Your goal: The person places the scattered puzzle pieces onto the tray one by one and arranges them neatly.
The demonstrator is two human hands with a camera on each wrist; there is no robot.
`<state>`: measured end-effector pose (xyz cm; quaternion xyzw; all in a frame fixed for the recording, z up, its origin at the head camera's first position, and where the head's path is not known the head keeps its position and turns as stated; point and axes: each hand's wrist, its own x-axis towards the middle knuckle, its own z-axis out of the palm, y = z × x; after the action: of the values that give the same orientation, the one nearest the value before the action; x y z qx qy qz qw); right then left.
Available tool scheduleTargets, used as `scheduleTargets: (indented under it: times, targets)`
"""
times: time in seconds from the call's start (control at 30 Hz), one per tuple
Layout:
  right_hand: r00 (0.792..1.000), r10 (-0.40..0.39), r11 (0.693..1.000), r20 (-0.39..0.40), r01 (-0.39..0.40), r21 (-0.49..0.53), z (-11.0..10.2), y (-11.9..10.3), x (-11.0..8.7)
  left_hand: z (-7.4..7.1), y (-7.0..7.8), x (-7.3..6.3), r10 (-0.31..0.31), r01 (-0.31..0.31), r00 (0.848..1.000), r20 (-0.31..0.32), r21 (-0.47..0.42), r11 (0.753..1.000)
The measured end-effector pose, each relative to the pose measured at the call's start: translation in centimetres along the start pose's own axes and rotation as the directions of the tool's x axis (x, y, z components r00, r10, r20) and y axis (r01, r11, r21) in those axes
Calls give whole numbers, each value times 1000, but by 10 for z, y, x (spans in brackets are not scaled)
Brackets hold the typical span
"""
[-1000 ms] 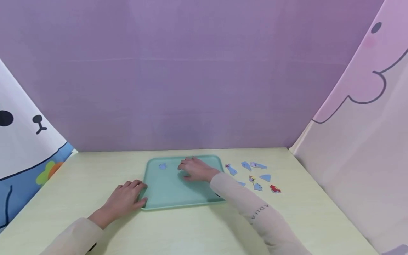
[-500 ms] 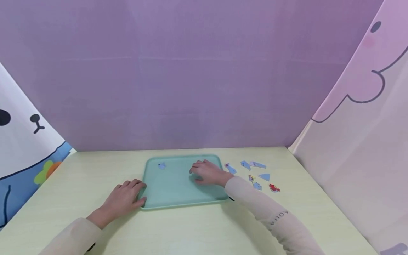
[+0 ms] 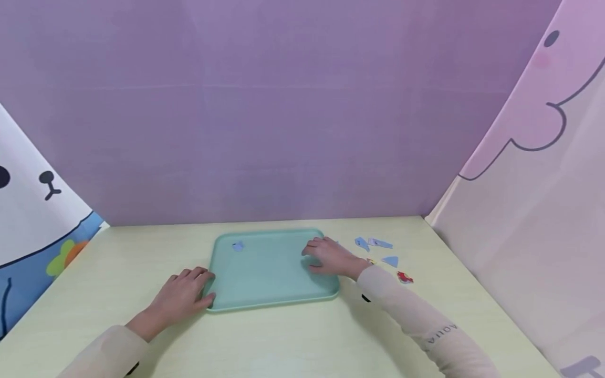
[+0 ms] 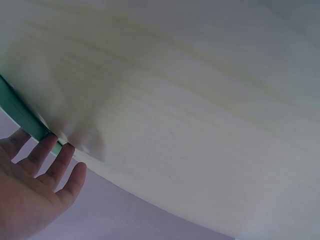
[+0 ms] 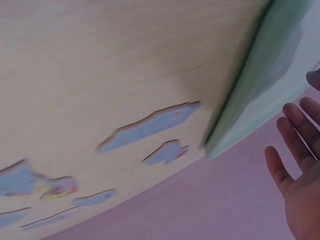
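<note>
Your empty, relaxed right hand (image 3: 328,257) has moved toward the tray's (image 3: 264,275) three o'clock, nearer the loose pieces (image 3: 390,261); your left hand (image 3: 181,293), fingers relaxed, touches the tray's nine-o'clock edge.

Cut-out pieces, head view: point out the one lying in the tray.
The small blue piece near the far left corner of the green tray; the other visible pieces lie on the table, right of the tray.

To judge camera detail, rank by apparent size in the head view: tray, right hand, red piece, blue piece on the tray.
1. Tray
2. Right hand
3. Red piece and blue piece: unsure; they look close, and the blue one lies farther off.
</note>
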<state>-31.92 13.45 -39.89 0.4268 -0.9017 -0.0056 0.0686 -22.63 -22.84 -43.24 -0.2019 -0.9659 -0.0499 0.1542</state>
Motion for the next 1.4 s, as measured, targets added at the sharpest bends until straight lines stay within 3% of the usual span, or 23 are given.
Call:
scheduleTargets:
  times: [0.5, 0.9, 1.4]
  targets:
    - [995, 68, 997, -78, -65, 46, 1, 15, -46, 0, 0, -1, -4, 4, 1000, 0, -2, 1000]
    - [987, 55, 998, -152, -52, 22, 8, 31, -78, 1, -1, 0, 0, 0, 1000, 1, 5, 1000]
    - [984, 75, 997, -163, -73, 19, 16, 37, -96, 1, 1, 0, 4, -4, 1000, -3, 7, 1000]
